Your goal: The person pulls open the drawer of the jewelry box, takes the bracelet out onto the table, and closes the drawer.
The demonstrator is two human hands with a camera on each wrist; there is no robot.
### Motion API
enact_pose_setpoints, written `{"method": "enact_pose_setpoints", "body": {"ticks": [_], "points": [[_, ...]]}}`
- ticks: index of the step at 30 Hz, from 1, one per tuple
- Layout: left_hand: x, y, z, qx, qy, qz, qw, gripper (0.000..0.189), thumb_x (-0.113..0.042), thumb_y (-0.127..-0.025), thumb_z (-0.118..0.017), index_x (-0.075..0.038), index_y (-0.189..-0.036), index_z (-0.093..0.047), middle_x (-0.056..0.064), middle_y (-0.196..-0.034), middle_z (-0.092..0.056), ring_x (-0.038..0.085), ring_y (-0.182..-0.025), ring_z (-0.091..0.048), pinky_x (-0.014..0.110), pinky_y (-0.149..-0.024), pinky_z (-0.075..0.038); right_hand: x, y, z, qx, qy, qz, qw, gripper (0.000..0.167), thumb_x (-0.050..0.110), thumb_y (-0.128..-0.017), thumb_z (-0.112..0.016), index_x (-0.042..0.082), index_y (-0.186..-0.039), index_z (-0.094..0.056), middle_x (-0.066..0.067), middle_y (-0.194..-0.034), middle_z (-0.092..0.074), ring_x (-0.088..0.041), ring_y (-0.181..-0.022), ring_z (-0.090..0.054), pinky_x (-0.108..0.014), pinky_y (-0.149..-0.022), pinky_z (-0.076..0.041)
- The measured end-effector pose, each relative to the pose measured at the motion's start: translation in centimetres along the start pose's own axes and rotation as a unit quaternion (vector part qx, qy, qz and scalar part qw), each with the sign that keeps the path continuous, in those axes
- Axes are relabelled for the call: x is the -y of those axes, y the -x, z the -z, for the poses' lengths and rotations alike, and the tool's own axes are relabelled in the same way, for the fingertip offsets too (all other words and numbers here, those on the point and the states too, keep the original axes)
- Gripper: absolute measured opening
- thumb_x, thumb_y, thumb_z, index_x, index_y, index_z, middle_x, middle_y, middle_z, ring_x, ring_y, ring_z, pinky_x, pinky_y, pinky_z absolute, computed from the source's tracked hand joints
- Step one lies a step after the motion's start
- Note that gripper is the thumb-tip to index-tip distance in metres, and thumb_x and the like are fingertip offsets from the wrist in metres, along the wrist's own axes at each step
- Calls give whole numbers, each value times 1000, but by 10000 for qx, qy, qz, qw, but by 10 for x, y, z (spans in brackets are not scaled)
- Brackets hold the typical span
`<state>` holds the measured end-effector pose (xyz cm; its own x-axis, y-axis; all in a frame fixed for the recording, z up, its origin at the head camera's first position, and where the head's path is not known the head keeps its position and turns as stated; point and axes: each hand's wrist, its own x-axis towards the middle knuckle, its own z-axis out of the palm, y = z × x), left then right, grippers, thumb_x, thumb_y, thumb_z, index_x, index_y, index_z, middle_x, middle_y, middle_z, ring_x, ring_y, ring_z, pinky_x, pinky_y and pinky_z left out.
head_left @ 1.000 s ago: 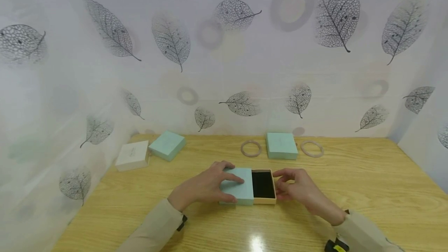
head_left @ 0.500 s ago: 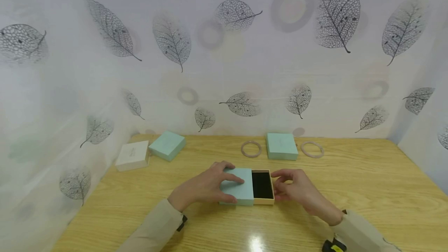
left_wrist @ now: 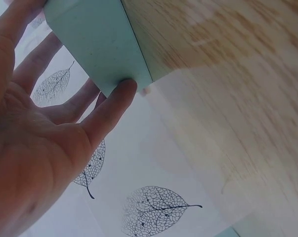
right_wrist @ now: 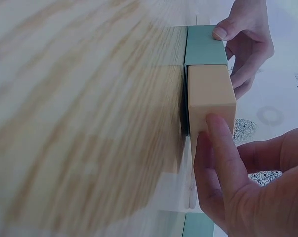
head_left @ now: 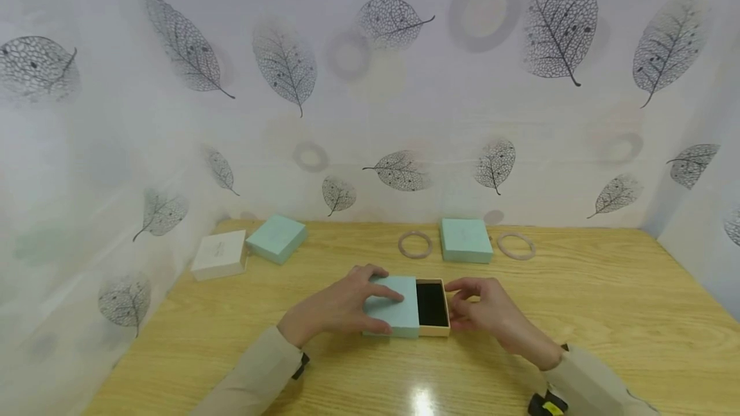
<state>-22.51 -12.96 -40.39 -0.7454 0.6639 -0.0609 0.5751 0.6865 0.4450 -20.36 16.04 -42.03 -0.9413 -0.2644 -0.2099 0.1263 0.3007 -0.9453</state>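
Observation:
A mint-green box sleeve [head_left: 403,286] lies on the table with a cream drawer [head_left: 433,332] partly out of its right side. Black lining [head_left: 430,303] shows inside the drawer. My left hand [head_left: 341,307] holds the sleeve, thumb at the front side and other fingers over its top and far edge; in the left wrist view a fingertip presses the sleeve's side [left_wrist: 97,44]. At the drawer's outer end is my right hand [head_left: 488,307]. In the right wrist view, its fingertips touch the drawer's end face [right_wrist: 200,121] without wrapping round it.
Behind stand another mint box [head_left: 466,240] and two pale bangles, the left bangle [head_left: 400,246] and the right bangle [head_left: 500,246]. Farther left, a white box [head_left: 220,255] and a mint box [head_left: 277,238] sit close together. A leaf-print curtain [head_left: 370,108] closes off the table's back.
The drawer has slid slightly left into the sleeve, and my right hand has moved left with it. My left hand and the sleeve have stayed put.

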Motion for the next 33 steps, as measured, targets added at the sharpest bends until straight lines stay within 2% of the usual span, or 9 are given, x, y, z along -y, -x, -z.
{"method": "enact_pose_setpoints", "body": {"ticks": [23,33], "points": [[0,0,-1,14,-46,3,10000,50,-47,-86,-80,-33,-133,-69,11,-156,-44,31,-140,-43,50,-114,-45,3,-5,-10,174,-145,144,9996,35,-6,-99,-54,-17,-132,-54,-18,-99,-64,-19,-81,-71,-37,-74,-65],[-1,0,0,39,-31,37,10000,50,-46,-87,-80,-32,-134,-69,10,-156,-44,31,-140,-43,49,-113,-45,4,-8,-16,132,-101,79,9998,34,-6,-100,-53,-16,-132,-55,-18,-99,-64,-19,-82,-71,-36,-74,-65]]}}
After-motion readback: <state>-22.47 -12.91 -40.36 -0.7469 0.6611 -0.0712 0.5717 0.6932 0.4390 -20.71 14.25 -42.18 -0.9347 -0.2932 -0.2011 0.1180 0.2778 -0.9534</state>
